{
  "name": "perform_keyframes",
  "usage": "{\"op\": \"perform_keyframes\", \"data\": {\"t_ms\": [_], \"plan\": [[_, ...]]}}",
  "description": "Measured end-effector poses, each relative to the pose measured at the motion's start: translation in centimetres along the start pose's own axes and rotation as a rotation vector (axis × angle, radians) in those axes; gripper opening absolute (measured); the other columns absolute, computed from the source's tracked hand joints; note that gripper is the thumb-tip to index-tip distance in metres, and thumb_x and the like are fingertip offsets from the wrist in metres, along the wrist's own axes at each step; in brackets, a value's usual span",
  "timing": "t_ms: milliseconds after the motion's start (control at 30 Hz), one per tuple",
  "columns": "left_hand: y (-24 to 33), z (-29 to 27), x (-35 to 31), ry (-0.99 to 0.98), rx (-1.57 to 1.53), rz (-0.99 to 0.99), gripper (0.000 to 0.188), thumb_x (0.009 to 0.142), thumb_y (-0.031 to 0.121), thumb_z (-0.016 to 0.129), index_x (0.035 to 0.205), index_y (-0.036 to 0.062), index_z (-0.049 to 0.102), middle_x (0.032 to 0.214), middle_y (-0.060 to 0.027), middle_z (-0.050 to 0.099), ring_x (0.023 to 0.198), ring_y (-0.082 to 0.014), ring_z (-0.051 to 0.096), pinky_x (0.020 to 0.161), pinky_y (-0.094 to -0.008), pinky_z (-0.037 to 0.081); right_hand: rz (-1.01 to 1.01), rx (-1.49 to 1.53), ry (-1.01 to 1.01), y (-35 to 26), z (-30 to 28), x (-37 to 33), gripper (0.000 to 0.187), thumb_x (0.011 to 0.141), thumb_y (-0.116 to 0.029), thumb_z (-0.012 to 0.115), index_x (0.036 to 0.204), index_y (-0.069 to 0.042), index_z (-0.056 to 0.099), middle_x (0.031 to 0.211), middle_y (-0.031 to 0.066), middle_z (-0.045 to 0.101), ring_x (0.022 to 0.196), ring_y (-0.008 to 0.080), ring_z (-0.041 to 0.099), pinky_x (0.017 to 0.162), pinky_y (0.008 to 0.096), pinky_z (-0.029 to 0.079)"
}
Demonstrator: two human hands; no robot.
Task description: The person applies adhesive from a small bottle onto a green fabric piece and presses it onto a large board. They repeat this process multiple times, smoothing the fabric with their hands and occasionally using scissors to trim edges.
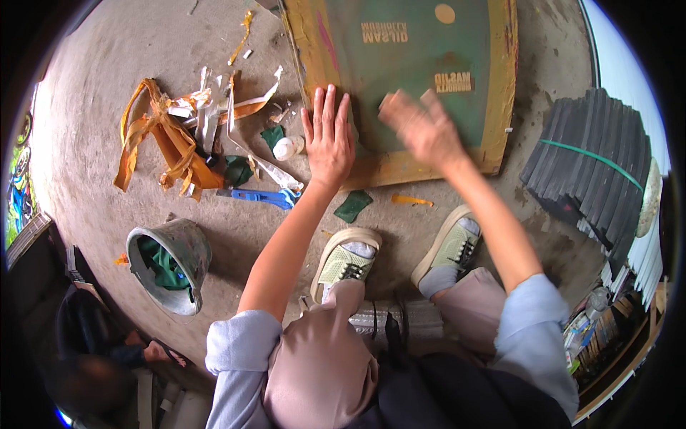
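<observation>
A screen-printing frame lies on the ground before me, its green mesh stencilled with pale lettering and its border covered in yellowish-brown tape. My left hand rests flat, fingers stretched, on the frame's left border near the corner. Over the green mesh is my right hand, blurred by motion, its fingers stretched out and apart with nothing visible in them. Whether it touches the mesh I cannot tell. Just left of my left hand stands a small white bottle. A blue cutter knife lies below the bottle.
Crumpled orange tape strips lie at left. A grey bucket holds green cloth. Green scraps lie by my shoes. Strapped dark slats stand at right. Another person's foot shows at lower left.
</observation>
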State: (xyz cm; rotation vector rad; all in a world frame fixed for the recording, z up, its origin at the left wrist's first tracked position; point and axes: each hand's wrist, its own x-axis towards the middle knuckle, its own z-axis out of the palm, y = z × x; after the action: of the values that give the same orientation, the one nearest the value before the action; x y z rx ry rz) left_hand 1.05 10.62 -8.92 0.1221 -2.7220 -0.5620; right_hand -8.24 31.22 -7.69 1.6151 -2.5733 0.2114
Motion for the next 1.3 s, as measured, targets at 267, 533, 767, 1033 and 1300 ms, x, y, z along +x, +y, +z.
{"op": "perform_keyframes", "data": {"t_ms": [267,533,767,1033,1300], "plan": [[0.2,0.7,0.1,0.021,0.032,0.017,0.053,0.089,0.01,0.048,0.142,0.0092,0.04,0.151,-0.0137,0.031,0.143,-0.032,0.026,0.115,-0.0519,0.014,0.175,0.259,-0.012,-7.8,2.1,-4.0,0.053,0.089,-0.015,0.051,0.141,-0.015,0.046,0.146,0.0028,0.045,0.14,0.0193,0.034,0.116,0.0514,0.016],[0.3,0.2,0.2,-0.005,0.027,0.013,0.051,0.09,0.009,0.048,0.14,0.0087,0.041,0.15,-0.0144,0.033,0.142,-0.033,0.025,0.115,-0.053,0.015,0.655,0.025,0.266,0.6,0.7,-1.4,0.052,0.094,-0.016,0.048,0.145,-0.011,0.039,0.153,0.0029,0.032,0.142,0.0204,0.029,0.112,0.0598,0.017],[0.0,0.3,-0.3,0.012,0.033,0.017,0.05,0.089,0.01,0.049,0.139,0.0087,0.042,0.15,-0.0139,0.033,0.142,-0.0332,0.026,0.115,-0.0535,0.016,0.049,0.02,0.076,-1.7,1.4,-3.5,0.047,0.092,-0.018,0.05,0.139,-0.018,0.049,0.147,0.0004,0.043,0.138,0.0142,0.036,0.116,0.0506,0.017],[0.5,0.3,-0.1,-0.001,0.038,0.007,0.051,0.088,0.007,0.048,0.139,0.0091,0.042,0.15,-0.0142,0.032,0.142,-0.0328,0.025,0.116,-0.0527,0.014,0.44,0.271,0.191,-5.4,2.0,1.6,0.051,0.093,-0.015,0.049,0.143,-0.012,0.042,0.153,0.0076,0.032,0.143,0.0249,0.025,0.115,0.0587,0.012],[0.1,0.1,-0.5,-0.032,0.047,-0.006,0.052,0.087,0.004,0.046,0.139,0.0107,0.042,0.149,-0.0136,0.033,0.142,-0.0321,0.026,0.116,-0.0519,0.014,0.464,-0.03,0.145,1.0,0.1,1.4,0.048,0.094,-0.014,0.048,0.141,-0.016,0.045,0.149,-0.0005,0.04,0.14,0.0139,0.033,0.116,0.0519,0.015]]}}
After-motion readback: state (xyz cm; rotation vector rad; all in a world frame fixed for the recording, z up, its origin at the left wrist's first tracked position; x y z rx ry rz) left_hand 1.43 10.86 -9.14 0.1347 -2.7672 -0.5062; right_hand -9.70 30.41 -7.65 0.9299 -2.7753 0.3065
